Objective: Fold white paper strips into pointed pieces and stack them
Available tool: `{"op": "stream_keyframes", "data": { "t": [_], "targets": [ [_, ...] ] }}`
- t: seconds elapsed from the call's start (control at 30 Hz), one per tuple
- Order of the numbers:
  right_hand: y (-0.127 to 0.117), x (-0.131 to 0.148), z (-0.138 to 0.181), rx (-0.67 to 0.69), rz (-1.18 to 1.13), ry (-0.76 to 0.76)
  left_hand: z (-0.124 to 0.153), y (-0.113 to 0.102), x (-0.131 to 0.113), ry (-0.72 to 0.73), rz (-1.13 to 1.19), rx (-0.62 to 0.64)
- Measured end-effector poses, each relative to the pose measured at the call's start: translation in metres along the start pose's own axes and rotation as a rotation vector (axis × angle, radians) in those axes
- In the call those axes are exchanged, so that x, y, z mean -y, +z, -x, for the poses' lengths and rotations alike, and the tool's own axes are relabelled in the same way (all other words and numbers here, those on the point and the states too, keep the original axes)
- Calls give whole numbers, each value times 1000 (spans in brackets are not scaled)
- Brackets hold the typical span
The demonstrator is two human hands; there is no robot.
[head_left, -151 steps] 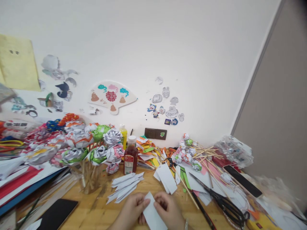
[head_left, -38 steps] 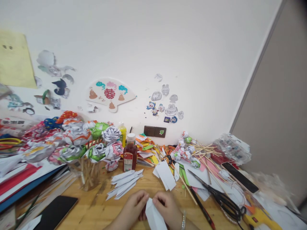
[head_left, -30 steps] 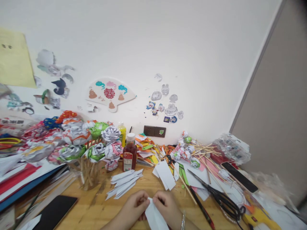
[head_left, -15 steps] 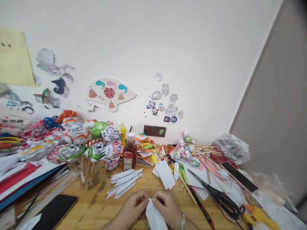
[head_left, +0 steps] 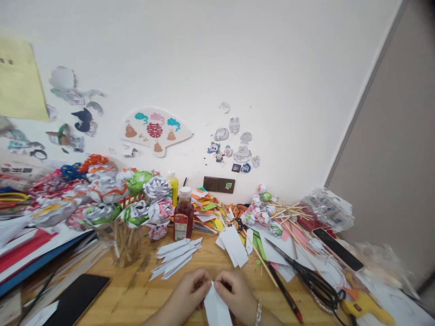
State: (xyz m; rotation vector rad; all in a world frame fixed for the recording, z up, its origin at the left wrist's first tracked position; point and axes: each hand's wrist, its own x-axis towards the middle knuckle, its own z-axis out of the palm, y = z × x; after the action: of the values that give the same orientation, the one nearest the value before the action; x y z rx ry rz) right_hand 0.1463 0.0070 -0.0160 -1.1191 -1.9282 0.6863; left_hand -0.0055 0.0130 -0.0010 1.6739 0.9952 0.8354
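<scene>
A folded white piece of paper (head_left: 217, 308) hangs between my two hands at the bottom of the head view. My left hand (head_left: 196, 286) pinches its top edge with thumb and fingers, and my right hand (head_left: 231, 288) pinches the same edge close beside it. Both thumbs almost meet at the tip. A bracelet circles my right wrist. Just beyond the left hand lies a fanned stack of folded white papers (head_left: 176, 257). Past the right hand are flat white paper pieces (head_left: 234, 246).
Paper flowers on sticks fill a clear jar (head_left: 125, 249) at left, beside a red-brown bottle (head_left: 184, 215). A black phone (head_left: 76, 301) lies front left. Black scissors (head_left: 317, 283), a yellow glue gun (head_left: 367, 310), a second phone (head_left: 338, 250) and wooden sticks (head_left: 288, 211) crowd the right.
The lower end of the held paper has swung slightly left and looks narrower. Both hands keep their pinch in nearly the same place.
</scene>
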Motion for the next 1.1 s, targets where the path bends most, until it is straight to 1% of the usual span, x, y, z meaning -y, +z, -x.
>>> {"op": "stream_keyframes", "data": {
  "t": [0.17,0.33,0.47,0.6,0.77,0.83,0.9,0.97,1.03,1.1],
  "targets": [
    [0,-1,1,-14,2,14,-3,3,4,-76,158,27],
    [2,-3,2,-14,2,4,-3,3,2,-100,192,31],
    [3,-3,2,14,34,-26,-2,3,1,-62,142,24],
    [4,-5,2,7,57,-37,-1,3,2,-29,25,7],
    [3,-5,1,5,8,19,-2,4,7,54,-157,-134],
    [2,-4,1,-16,29,25,-1,4,9,71,-185,-159],
    [1,-3,1,-38,61,23,-1,4,9,70,-189,-144],
    [1,-3,1,-50,69,25,-1,5,8,65,-176,-101],
    [2,-4,0,-53,38,42,-1,5,6,53,-174,-62],
    [2,-6,-1,-52,-8,59,-1,4,3,45,-177,-62]
  ]
}}
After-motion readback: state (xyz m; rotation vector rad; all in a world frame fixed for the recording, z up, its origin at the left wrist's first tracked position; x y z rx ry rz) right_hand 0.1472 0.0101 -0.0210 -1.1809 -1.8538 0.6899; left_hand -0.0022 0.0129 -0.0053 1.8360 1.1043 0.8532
